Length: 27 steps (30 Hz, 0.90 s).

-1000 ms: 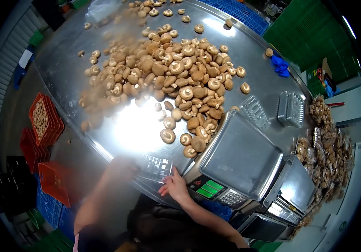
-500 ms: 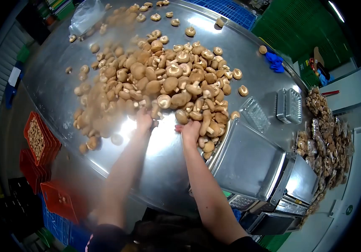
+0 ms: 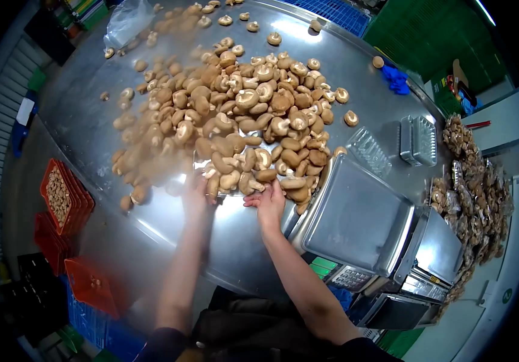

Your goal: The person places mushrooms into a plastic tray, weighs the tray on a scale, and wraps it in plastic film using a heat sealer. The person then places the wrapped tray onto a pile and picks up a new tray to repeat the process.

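Observation:
A large heap of brown mushrooms (image 3: 280, 102) covers the middle of the steel table. At its near edge, a clear plastic tray (image 3: 230, 194) shows in part under and around piled mushrooms; most of its walls are hidden. My left hand (image 3: 195, 190) grips the tray's near left corner, hazy from a smear in the picture. At the near right side, my right hand (image 3: 268, 204) has its fingers curled against the tray's edge and the lowest mushrooms.
Right of my right hand stands a scale with a steel plate (image 3: 359, 214). Empty clear trays (image 3: 417, 140) lie beyond it, near bagged mushrooms (image 3: 474, 205) and a blue glove (image 3: 396, 79). A plastic bag (image 3: 128, 24) lies at the far left. Red crates (image 3: 93, 283) stand lower left.
Mushrooms now fill the spot before my hands, where bare steel showed, and the tray's edges have come into view. My left hand has moved slightly left and nearer; my right hand is slightly nearer.

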Motion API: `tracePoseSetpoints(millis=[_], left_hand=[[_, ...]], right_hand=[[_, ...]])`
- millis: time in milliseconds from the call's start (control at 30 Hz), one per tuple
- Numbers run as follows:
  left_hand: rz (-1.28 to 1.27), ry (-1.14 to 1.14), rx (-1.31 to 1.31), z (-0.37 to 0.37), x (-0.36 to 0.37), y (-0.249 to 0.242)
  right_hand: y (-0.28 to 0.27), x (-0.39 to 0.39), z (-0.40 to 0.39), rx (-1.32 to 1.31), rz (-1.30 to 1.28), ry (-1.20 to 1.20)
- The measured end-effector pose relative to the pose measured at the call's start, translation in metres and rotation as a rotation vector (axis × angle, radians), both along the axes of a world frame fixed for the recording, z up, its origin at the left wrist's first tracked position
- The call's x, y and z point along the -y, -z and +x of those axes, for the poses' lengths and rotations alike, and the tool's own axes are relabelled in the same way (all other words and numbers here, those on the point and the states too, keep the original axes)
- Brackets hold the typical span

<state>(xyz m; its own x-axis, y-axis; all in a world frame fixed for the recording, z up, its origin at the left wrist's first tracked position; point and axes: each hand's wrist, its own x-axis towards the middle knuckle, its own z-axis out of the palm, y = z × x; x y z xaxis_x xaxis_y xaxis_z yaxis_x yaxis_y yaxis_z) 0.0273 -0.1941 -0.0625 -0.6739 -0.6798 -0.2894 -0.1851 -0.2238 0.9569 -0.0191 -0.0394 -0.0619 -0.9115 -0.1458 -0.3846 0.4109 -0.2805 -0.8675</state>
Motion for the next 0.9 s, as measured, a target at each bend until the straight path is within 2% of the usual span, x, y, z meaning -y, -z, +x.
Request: tracePoseSetpoints(millis=[100,267,367,533,600,700,800,900], left_hand=[[0.084,-0.016,0.049,0.025,-0.002,-0.016],[0.091,0.001,0.014,0.045,-0.029,-0.048],[0.13,0.123,0.019,0.045,-0.055,-0.073],[0.214,0.329,0.038,0.032,-0.119,-0.099],[0.238,0.415,0.062,0.026,-0.148,-0.097],[0.181,0.564,0.04,0.018,-0.186,-0.088],[-0.047,0.71,0.1,0.011,-0.216,-0.09],[-0.557,0.794,0.116,0.007,-0.232,-0.076]], right_hand=[[-0.009,-0.012,0.018,0.036,-0.079,-0.041],[-0.044,-0.047,0.036,-0.03,0.007,-0.089],[-0.071,-0.086,0.04,-0.096,0.07,-0.088],[-0.094,-0.171,0.046,-0.302,0.348,0.031],[-0.09,-0.209,0.047,-0.577,0.756,0.047],[-0.089,-0.256,0.052,-0.556,0.826,0.117],[-0.072,-0.296,0.059,-0.596,1.062,0.131],[-0.065,-0.319,0.066,-0.578,1.167,0.076]])
